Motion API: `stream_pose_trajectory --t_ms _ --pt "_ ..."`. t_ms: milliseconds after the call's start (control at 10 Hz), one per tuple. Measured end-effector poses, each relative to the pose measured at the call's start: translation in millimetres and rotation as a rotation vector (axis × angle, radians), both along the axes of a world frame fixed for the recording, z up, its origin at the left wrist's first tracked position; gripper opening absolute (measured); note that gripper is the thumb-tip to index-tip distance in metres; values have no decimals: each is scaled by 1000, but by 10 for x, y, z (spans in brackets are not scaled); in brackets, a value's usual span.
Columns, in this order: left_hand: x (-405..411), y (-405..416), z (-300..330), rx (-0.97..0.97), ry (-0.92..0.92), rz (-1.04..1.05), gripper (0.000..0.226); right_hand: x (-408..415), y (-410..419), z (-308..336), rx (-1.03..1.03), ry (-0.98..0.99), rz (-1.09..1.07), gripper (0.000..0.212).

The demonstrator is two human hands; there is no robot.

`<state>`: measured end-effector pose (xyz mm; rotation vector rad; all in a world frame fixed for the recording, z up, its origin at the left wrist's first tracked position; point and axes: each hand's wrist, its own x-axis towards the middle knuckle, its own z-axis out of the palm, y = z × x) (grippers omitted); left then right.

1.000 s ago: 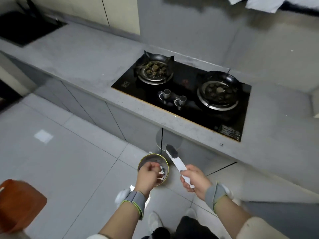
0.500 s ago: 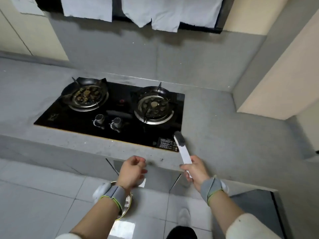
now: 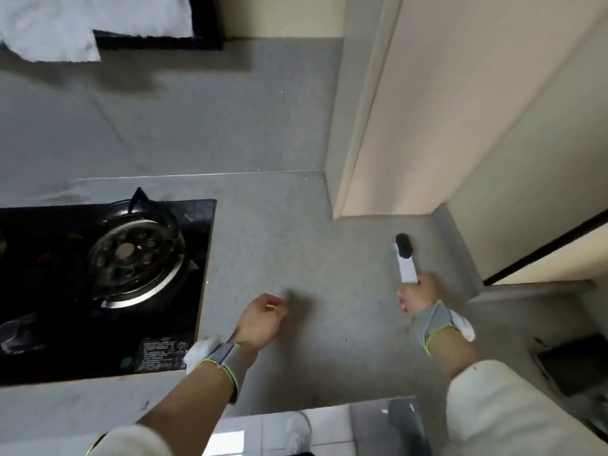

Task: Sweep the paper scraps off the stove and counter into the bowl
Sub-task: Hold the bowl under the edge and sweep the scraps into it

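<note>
Both hands now hover over the counter (image 3: pixel 279 245) right of the stove (image 3: pixel 105 291): our right hand (image 3: pixel 416 296) grips the brush (image 3: pixel 405 258), our left hand (image 3: pixel 260 319) is loosely curled and empty. We've dropped the bowl; it's out of view, no scraps visible.

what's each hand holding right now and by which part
The right hand grips the brush by the lower end of its white handle, bristle head pointing away. The left hand is loosely curled, holding nothing visible.
</note>
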<state>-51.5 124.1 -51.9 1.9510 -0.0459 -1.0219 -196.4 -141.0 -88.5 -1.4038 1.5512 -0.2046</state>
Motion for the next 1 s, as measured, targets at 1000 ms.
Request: stream_pose_trajectory --t_ms 1000 --pt "419 447 47 425 -493 -417 40 292 -133 43 -524 394 554 64"
